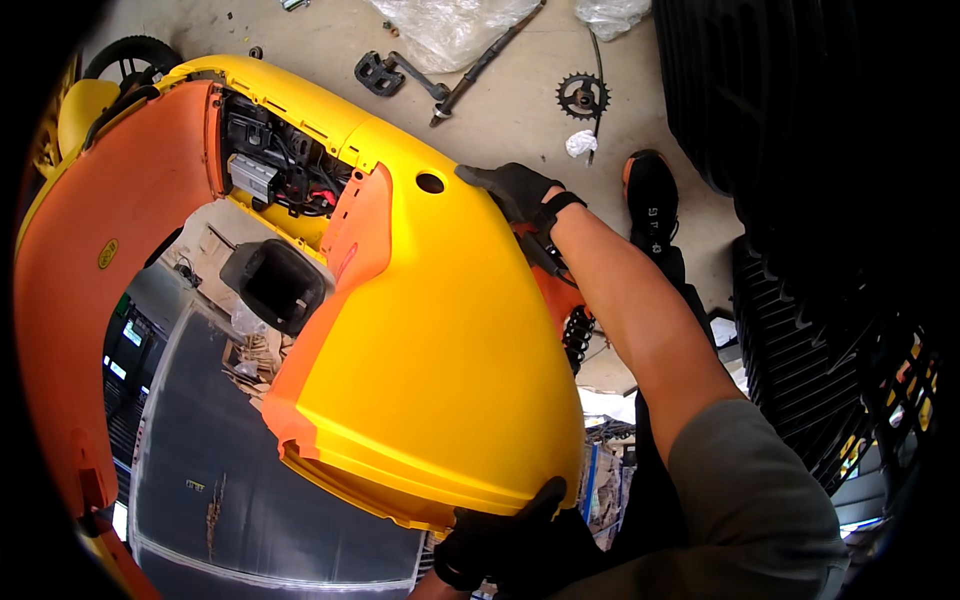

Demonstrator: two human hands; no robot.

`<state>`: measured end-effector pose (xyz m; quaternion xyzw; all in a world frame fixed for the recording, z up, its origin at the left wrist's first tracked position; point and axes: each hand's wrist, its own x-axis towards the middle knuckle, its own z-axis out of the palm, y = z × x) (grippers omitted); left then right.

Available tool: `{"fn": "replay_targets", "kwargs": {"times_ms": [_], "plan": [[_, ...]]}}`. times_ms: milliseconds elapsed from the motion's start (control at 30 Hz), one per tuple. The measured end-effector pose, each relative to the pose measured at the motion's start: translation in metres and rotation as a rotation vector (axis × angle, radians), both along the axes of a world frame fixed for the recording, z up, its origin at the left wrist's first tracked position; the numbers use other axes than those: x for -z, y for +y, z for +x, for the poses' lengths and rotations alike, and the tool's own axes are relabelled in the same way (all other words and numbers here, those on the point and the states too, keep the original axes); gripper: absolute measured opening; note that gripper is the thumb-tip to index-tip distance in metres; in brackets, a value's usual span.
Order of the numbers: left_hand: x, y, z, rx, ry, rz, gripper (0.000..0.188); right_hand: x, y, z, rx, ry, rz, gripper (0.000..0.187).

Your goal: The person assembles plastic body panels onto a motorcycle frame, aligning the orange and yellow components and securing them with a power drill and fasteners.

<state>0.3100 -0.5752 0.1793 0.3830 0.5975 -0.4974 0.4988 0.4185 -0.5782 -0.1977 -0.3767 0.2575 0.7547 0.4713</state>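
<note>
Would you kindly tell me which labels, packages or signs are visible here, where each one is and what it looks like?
Sticker: on the orange panel at left; small yellow oval, marking too small to tell.
Plastic bag: on the floor at top centre; clear, crumpled.
Second plastic bag: on the floor at top, right of the first; clear, crumpled.
No screens can be made out.

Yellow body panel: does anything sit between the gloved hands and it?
Nothing visible does. The right hand presses directly on the yellow body panel at its far edge, and the left hand grips its near lower rim.
</note>
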Motion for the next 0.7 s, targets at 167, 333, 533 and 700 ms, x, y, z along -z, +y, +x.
{"fn": "replay_targets", "kwargs": {"times_ms": [167,333,533,700], "plan": [[0.012,-0.011,-0.009,0.189,-0.145,0.013,0.030,0.017,0.003,-0.007,-0.152,-0.071,0.002,0.055],[0.009,-0.014,-0.012,0.178,-0.198,0.048,0.032,0.034,0.006,-0.007,-0.313,-0.194,0.063,0.057],[0.013,-0.016,-0.010,0.333,-0.386,0.102,0.032,0.040,-0.035,0.030,-0.616,-0.639,0.144,0.055],[0.025,-0.023,-0.023,0.464,-0.602,0.253,0.031,-0.053,-0.063,0.045,-0.284,-0.818,0.174,0.047]]}}
